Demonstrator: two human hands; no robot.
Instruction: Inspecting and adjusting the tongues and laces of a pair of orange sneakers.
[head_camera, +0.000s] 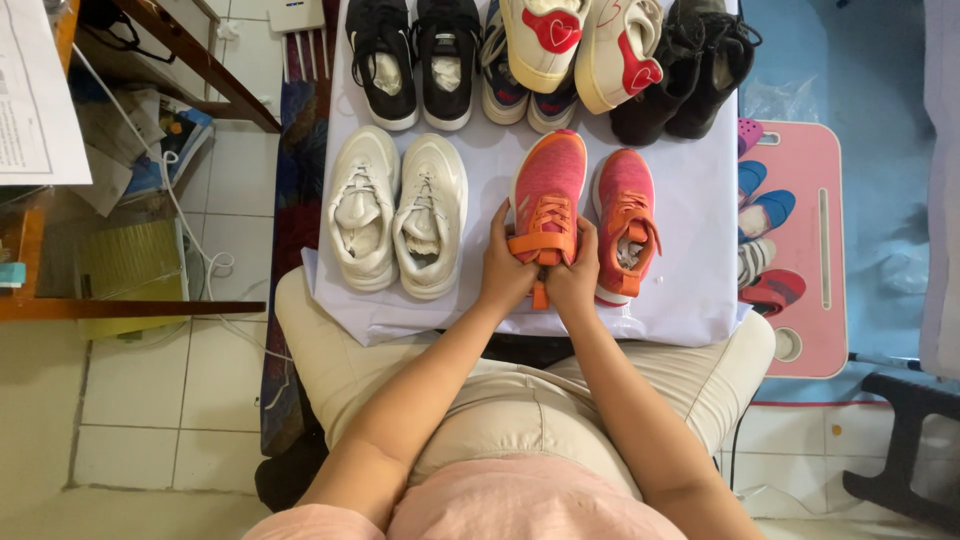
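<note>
A white cloth-covered table (690, 290) occupied the centre of the frame. Along its upper edge stood a pair of black mesh trainers (415, 60), a pair of white shoes with red heart patches (580, 45) resting on grey trainers (505, 95), and a pair of black boots (690, 70); all were cut off by the top of the frame. A pair of white lace-up trainers (398, 215) lay at centre left. A pink plastic board (815, 250) at right carried small shoes that were partly hidden by the table edge and hard to make out. Papers and cables lay on the tiled floor at upper left.

The pink knit trainer with orange strap and laces (547, 190) lay on the cloth at centre, toe towards the top of the frame, its mate (625, 225) just beside it to the right. The left hand (505, 265) gripped the trainer's near left side. The right hand (573, 275) gripped its near right side; both sets of fingers closed over the orange strap, covering the heel.
</note>
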